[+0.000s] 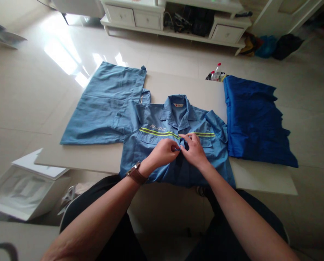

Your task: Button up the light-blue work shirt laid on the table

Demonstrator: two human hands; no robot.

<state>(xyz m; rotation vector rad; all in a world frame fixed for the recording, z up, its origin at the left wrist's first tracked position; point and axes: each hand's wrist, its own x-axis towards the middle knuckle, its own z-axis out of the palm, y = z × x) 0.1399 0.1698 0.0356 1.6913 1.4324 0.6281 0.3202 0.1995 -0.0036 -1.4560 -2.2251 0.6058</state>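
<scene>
A blue work shirt with yellow-green stripes lies face up before me, collar pointing away and its lower part hanging over the table's near edge. My left hand, a brown-strapped watch on its wrist, is closed at the front opening, pinching the shirt's fabric. Right beside it my right hand has its thumb and fingers bent on the other side of the same opening, closed on the shirt front. Any button between the fingertips is hidden.
Lighter blue folded clothing lies left on the pale table; darker blue cloth lies right. Bottles stand beyond the far edge. A white box sits at lower left, a white cabinet at the back.
</scene>
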